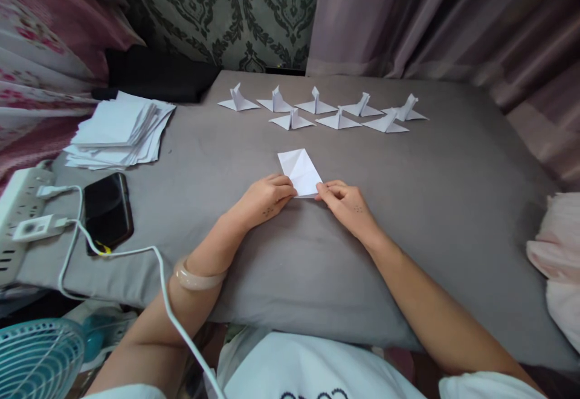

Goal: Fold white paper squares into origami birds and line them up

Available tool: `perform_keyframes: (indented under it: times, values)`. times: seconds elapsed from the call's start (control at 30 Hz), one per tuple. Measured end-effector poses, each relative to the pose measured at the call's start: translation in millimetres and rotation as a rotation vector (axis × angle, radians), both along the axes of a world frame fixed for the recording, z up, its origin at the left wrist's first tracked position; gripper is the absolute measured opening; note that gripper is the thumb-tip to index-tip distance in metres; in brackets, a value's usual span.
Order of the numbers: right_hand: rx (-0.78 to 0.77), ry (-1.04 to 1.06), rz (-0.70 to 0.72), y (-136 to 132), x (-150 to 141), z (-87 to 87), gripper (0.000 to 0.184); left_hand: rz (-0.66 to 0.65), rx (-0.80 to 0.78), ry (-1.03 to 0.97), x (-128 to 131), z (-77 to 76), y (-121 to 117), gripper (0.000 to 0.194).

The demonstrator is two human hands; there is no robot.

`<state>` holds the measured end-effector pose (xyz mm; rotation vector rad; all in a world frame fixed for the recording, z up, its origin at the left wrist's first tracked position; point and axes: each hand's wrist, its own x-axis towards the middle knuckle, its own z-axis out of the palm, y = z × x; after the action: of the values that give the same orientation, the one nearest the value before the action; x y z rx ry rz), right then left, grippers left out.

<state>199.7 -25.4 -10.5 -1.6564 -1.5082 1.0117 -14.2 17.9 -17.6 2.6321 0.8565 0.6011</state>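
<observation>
A folded white sheet of paper (299, 169) lies on the grey padded surface (408, 205) in front of me, creased along diagonals. My left hand (265, 198) pinches its near left corner, fingers pressed together. My right hand (345, 202) pinches the near right corner in the same way. Both wrists rest on the grey surface. Behind the sheet, several finished white paper birds (338, 120) stand in two rows.
A stack of blank white sheets (120, 130) lies at the left. A black phone (107, 208) on a white cable (158, 266) sits near a power strip (20, 205). A teal fan (40, 356) is bottom left; a pink cushion (557, 254) lies at the right edge.
</observation>
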Motion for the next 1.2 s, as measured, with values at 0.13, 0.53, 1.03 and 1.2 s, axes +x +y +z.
perform_keyframes:
  times: [0.13, 0.53, 1.03, 1.2]
  values:
    - [0.085, -0.077, -0.072, 0, -1, -6.0, 0.03, -0.005, 0.029, 0.065, -1, 4.1, -3, 0.03]
    - [0.201, -0.312, -0.057, -4, 2, -13.6, 0.018, -0.063, 0.054, 0.181, -5, 3.8, -2, 0.04]
    - [0.153, -0.464, -0.05, 0, 16, -8.4, 0.015, -0.032, 0.044, 0.345, -2, 6.0, -4, 0.054]
    - [0.315, -0.279, -0.054, 1, 12, 5.9, 0.011, -0.031, 0.055, 0.36, 0, 8.8, -6, 0.055]
